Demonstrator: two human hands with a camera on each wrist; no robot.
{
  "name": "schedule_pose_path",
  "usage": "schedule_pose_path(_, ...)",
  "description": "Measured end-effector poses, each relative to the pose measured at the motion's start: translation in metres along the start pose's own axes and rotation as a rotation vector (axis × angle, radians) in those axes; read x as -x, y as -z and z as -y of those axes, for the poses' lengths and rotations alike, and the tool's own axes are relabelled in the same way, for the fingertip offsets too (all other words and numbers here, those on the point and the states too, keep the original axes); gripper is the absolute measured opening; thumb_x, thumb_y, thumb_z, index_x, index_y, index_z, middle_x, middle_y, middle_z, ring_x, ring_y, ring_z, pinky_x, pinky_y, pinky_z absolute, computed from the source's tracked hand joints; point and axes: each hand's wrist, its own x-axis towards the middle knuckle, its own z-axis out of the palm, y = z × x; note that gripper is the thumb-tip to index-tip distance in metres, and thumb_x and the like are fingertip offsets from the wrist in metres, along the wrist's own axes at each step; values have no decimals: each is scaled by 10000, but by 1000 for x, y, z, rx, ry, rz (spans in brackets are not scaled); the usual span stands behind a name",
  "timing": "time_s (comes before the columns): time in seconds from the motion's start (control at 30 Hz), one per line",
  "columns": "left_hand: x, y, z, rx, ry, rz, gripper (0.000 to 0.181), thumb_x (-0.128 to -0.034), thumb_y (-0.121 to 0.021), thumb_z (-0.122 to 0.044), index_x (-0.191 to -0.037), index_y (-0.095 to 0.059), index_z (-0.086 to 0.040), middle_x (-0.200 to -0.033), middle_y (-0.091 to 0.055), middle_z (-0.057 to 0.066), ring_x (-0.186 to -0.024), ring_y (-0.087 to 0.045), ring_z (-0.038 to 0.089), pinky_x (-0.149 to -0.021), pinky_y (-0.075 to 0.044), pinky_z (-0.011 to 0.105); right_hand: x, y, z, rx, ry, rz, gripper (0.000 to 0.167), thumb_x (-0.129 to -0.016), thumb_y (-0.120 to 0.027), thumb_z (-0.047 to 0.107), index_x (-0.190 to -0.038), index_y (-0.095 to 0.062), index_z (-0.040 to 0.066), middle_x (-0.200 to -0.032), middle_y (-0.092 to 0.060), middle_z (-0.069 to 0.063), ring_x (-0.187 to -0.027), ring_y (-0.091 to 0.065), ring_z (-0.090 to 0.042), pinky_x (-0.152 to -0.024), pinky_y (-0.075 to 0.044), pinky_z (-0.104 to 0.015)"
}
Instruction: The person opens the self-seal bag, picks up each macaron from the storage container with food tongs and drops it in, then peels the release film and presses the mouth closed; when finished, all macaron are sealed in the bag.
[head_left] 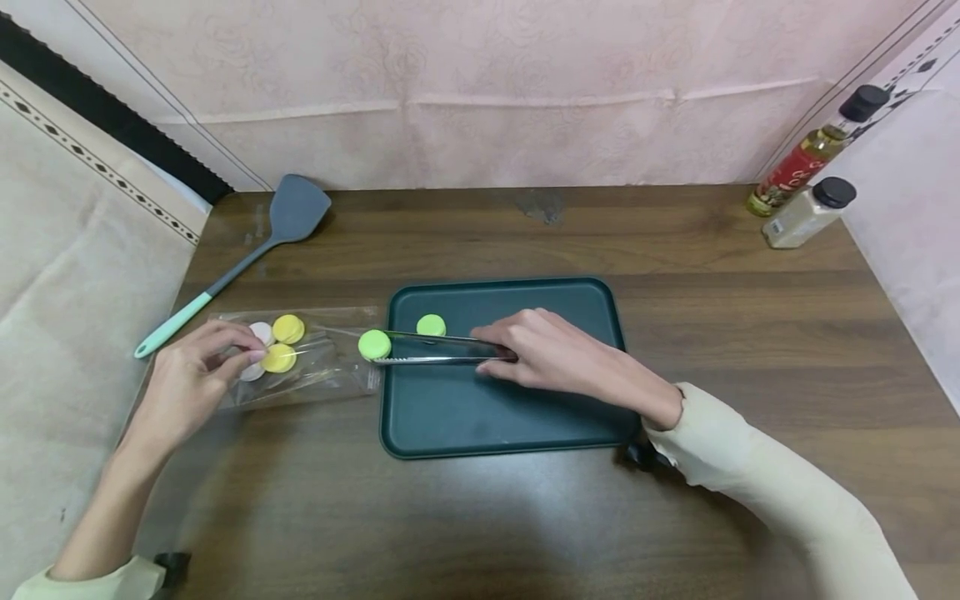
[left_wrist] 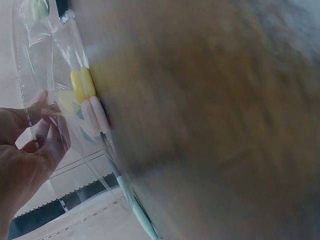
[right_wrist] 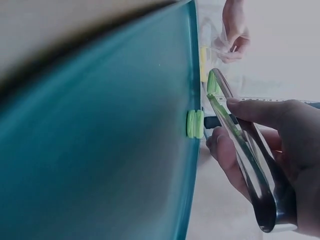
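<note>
My left hand [head_left: 197, 371] pinches the edge of a clear plastic bag [head_left: 330, 379] with thumb and fingertips. Inside the bag lie yellow discs [head_left: 288, 328] and pale discs [head_left: 252, 372]. Metal tongs [right_wrist: 250, 165] are held between the thumb and fingers of my right hand [head_left: 570, 357]. At the tips of the tongs is a green disc [head_left: 374, 345], over the bag's right end beside the tray. Another green piece [head_left: 431, 325] rests on the dark green tray [head_left: 510, 425] near its left side; in the right wrist view it shows as a round, layered piece [right_wrist: 195, 124].
A grey spatula with a mint handle [head_left: 238, 265] lies at the left, behind the bag. An oil bottle [head_left: 797, 171] and a jar with a black lid [head_left: 804, 218] stand at the back right. Patterned cloth [head_left: 450, 92] hangs behind the wooden table [head_left: 450, 533].
</note>
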Motion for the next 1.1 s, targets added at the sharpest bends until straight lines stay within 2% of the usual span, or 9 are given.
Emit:
schedule_pose_path(0.27, 2, 0, -1, 4, 4, -1, 209, -886, -829, 146, -911, -793, -59, -1011, -750, 84, -890, -513, -136, -704, -397, 62, -26, -8, 5, -8, 56, 24, 381, -1067, -754, 237, -1371, -727, 9, -715, -464, 47, -548, -373, -23, -519, -286, -182)
schedule_pose_path(0.43, 1, 0, -1, 3, 1, 1, 210, -879, -830, 154, -910, -793, -51, -1009, -754, 95, -936, -524, -164, -734, -403, 33, -43, -12, 10, 7, 79, 44, 345, -1069, -755, 247, -1317, -737, 8, -745, -515, 22, -557, -418, -40, -522, -302, -171)
schedule_pose_path(0.53, 0, 0, -2, -2, -7, -3, 209, -875, -834, 154, -905, -793, -49, -1001, -756, 94, -904, -521, -151, -721, -400, 40, -52, -13, 12, 27, 92, 40, 323, -1067, -758, 248, -1287, -747, 12, -749, -527, 15, -568, -431, -55, -526, -300, -174)
schedule_pose_path(0.7, -1, 1, -2, -6, -18, -6, 207, -874, -835, 154, -906, -794, -47, -999, -760, 98, -890, -515, -148, -712, -397, 50, -62, -14, 14, 30, 99, 39, 281, -1070, -753, 236, -1248, -760, 18, -738, -503, 25, -577, -415, -60, -535, -289, -186)
schedule_pose_path(0.87, 0, 3, -3, -17, -17, -10, 207, -868, -839, 155, -905, -792, -43, -999, -761, 102, -908, -512, -161, -718, -394, 49, -70, -16, 16, 13, 106, 53, 333, -1079, -740, 234, -1320, -747, 3, -746, -497, 26, -574, -399, -54, -535, -288, -190)
schedule_pose_path(1.1, 2, 3, -3, -21, 12, -4, 179, -888, -843, 118, -927, -795, -50, -1013, -764, 97, -853, -499, -130, -700, -383, 65, -70, -15, 14, 15, 87, 69, 334, -1074, -748, 235, -1319, -749, 7, -755, -513, 12, -582, -412, -65, -540, -293, -194)
